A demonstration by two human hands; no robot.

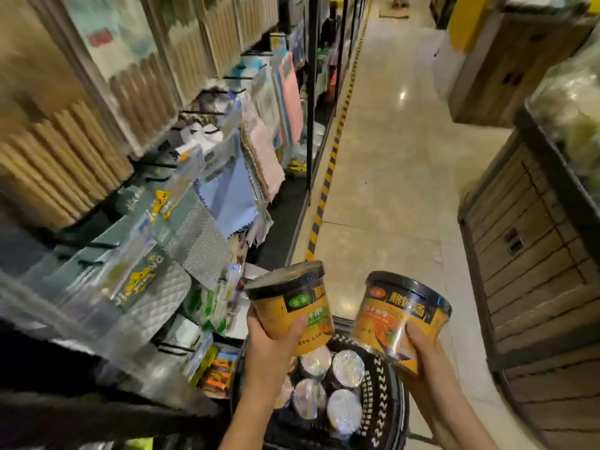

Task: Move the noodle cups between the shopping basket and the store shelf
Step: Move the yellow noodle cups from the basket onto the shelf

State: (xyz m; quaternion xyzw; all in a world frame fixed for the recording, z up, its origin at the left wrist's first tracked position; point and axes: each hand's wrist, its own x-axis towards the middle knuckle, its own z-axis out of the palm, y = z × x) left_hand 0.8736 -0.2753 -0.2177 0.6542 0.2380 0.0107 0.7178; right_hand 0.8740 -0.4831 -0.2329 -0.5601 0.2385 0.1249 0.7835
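L hand [269, 345] gripped green-label noodle cup [292, 306], R hand [425, 352] gripped red-label noodle cup [401, 319], both held above shopping basket [386, 397] w/ more foil-lidded cups [344, 410]. Store shelf [136, 196] at left.

Two yellow, black-lidded noodle cups [290, 305] [401, 319] tilted above the black shopping basket [388, 394], green-labelled at left, red-labelled at right, foil-topped cups [344, 409] upright inside the basket

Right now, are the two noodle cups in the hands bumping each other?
Apart. The head view shows floor and basket rim between the green-label cup in the left hand and the red-label cup in the right hand.
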